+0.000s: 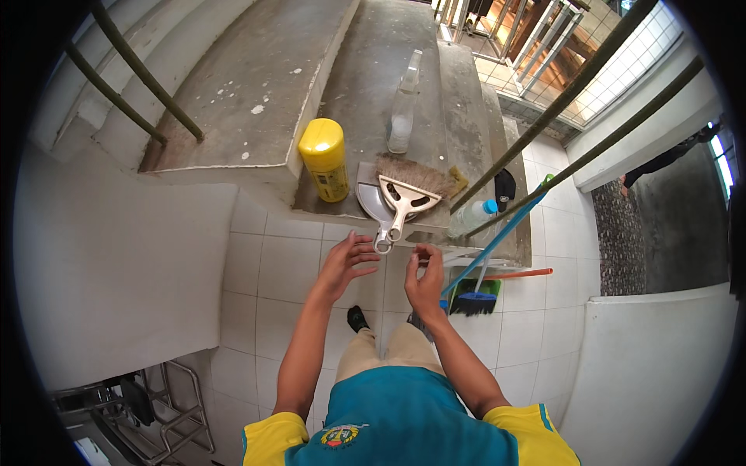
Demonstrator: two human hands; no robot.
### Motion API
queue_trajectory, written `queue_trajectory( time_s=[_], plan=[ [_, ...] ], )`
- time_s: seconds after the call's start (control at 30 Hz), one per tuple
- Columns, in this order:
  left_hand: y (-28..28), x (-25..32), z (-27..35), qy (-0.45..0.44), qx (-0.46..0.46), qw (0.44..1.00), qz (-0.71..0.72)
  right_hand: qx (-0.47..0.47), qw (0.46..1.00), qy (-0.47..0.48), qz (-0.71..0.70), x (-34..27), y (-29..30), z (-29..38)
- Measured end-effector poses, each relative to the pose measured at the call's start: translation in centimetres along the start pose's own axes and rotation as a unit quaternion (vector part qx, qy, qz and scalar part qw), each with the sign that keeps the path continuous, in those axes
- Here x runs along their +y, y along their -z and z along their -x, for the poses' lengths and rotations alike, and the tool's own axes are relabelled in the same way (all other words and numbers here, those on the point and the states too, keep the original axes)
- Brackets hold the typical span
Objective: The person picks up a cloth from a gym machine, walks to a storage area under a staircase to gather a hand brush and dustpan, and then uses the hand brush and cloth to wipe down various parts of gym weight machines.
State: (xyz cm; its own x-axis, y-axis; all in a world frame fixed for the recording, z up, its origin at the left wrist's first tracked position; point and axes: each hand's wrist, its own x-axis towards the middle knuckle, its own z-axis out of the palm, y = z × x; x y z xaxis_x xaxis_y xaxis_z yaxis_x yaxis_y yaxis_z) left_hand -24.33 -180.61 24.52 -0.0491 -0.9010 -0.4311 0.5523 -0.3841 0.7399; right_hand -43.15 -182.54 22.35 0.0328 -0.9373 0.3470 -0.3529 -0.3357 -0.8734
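Observation:
My left hand [348, 263] is raised with its fingers apart and nothing in it, just left of the handles of a small hand brush and dustpan. My right hand [425, 274] is to the right of those handles, fingers curled but apart, holding nothing. The cream hand brush [410, 192] with brown bristles lies on the grey dustpan [368, 189] at the edge of a concrete step. A yellow canister [325, 163] stands to their left. Behind them is a clear spray bottle [402, 119], and a yellow sponge [458, 180] touches the bristles' right end.
A clear plastic bottle with a blue cap [473, 218] stands by the metal railing [548, 122]. A black cap [505, 187] lies beyond it. Blue-handled pole [495, 239], green dustpan [494, 288] and blue broom head [475, 303] are at right. Metal-framed chairs [180, 408] stand lower left.

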Motion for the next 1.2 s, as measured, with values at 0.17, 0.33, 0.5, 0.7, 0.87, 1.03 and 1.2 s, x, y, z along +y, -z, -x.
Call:
queue_trajectory(
  time_s=[0.17,0.33,0.5,0.7,0.87,1.03,1.2],
  plan=[
    [-1.3,0.4,-3.3,0.061,-0.060,0.996,-0.014,-0.031,0.973,0.149,0.172,-3.6,-1.0,-5.3],
    [-2.0,-1.3,-4.8,0.005,-0.005,0.999,-0.038,-0.145,0.984,0.053,0.090,-2.3,-1.5,-6.0],
    [-3.4,-1.8,-4.0,-0.049,0.051,0.994,-0.089,-0.068,0.995,0.045,0.059,-2.1,-0.6,-4.6],
    [-3.9,-1.9,-5.4,-0.171,0.057,0.967,-0.178,-0.058,0.998,0.001,-0.014,-3.0,3.8,-3.0],
    [-5.9,0.0,-4.6,-0.215,0.123,0.936,-0.249,-0.044,0.993,0.046,-0.102,-1.6,6.8,-1.8],
    [-3.6,-3.5,-1.3,-0.202,0.112,0.920,-0.317,-0.062,0.986,0.102,-0.120,-1.4,10.1,0.3],
    [-0.9,-10.1,7.6,-0.141,0.080,0.942,-0.293,-0.160,0.967,0.058,-0.188,1.9,13.0,5.2]
  ],
)
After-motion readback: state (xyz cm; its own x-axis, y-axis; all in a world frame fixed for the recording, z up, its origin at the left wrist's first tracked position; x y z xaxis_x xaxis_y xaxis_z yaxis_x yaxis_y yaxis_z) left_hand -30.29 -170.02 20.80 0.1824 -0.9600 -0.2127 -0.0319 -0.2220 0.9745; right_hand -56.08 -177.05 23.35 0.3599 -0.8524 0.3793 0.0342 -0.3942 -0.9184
